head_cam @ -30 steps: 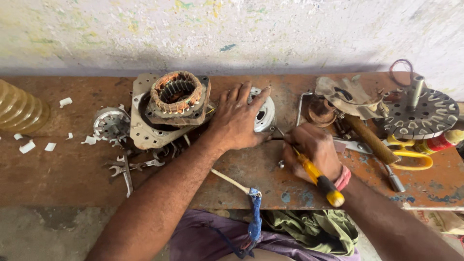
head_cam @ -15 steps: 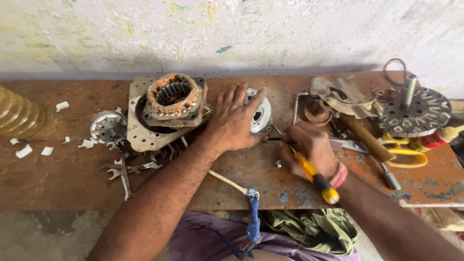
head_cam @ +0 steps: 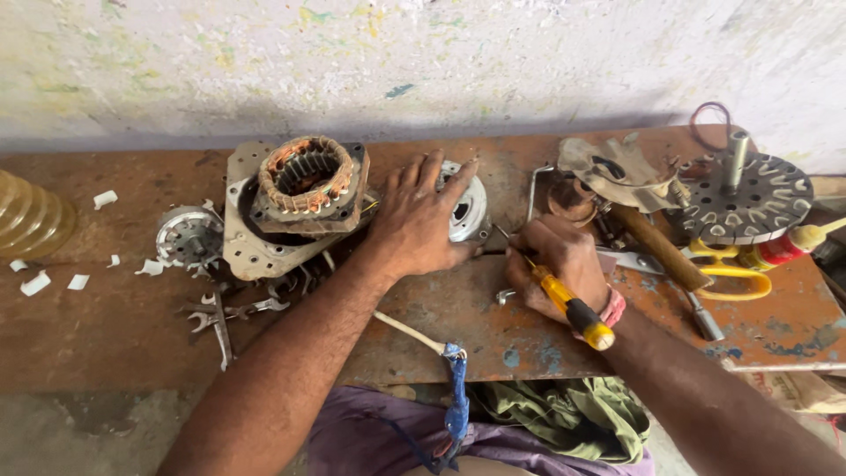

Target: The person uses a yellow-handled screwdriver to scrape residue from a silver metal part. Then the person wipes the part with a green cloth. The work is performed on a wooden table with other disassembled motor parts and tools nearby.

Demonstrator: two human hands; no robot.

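Two hands: we work at a rusty brown workbench (head_cam: 132,326).
Right hand (head_cam: 560,264): we grip a yellow-handled screwdriver (head_cam: 568,304).
Left hand (head_cam: 419,220): fingers spread, we press a round silver motor cover (head_cam: 467,211).
Farther left: copper-wound stator (head_cam: 304,181).

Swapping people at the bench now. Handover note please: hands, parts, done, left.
Left hand presses flat on the round silver motor cover.
Right hand grips the yellow-handled screwdriver, tip at the cover's edge.
Copper-wound stator sits on its metal plate, left of the cover; spanners lie in front of it.
Done: motor is apart.
Left: probably the cover work; whether a screw is in cannot be seen.
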